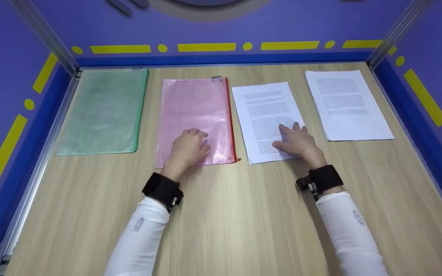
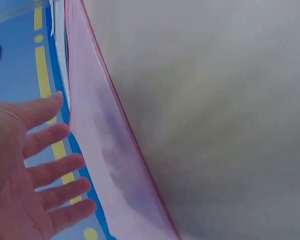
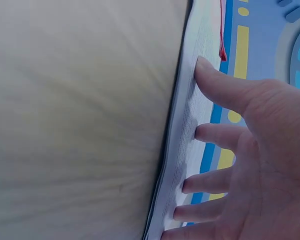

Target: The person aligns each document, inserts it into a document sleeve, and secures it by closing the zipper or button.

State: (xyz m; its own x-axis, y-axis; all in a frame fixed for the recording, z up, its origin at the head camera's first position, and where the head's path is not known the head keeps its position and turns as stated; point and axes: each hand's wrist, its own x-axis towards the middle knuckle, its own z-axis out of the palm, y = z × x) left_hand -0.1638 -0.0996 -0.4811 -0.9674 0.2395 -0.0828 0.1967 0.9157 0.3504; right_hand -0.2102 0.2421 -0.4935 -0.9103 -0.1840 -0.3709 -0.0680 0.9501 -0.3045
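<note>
A pink zip folder (image 1: pixel 194 103) with a red zip edge lies flat in the middle of the table. Over its lower part is my left hand (image 1: pixel 191 147), fingers spread and holding nothing; the left wrist view shows a shadow on the folder (image 2: pixel 97 110) under the loose fingers. To the right, my right hand (image 1: pixel 297 142) spreads over a printed paper stack (image 1: pixel 265 111). In the right wrist view its straight fingertips (image 3: pixel 202 62) are at the sheets (image 3: pixel 182 120); whether they press on them I cannot tell.
A green zip folder (image 1: pixel 104 111) lies at the far left of the wooden table (image 1: pixel 221 214). Another printed paper stack (image 1: pixel 345 103) lies at the right. Purple-blue panels (image 1: pixel 221 27) with yellow marks wall the table at the back and both sides.
</note>
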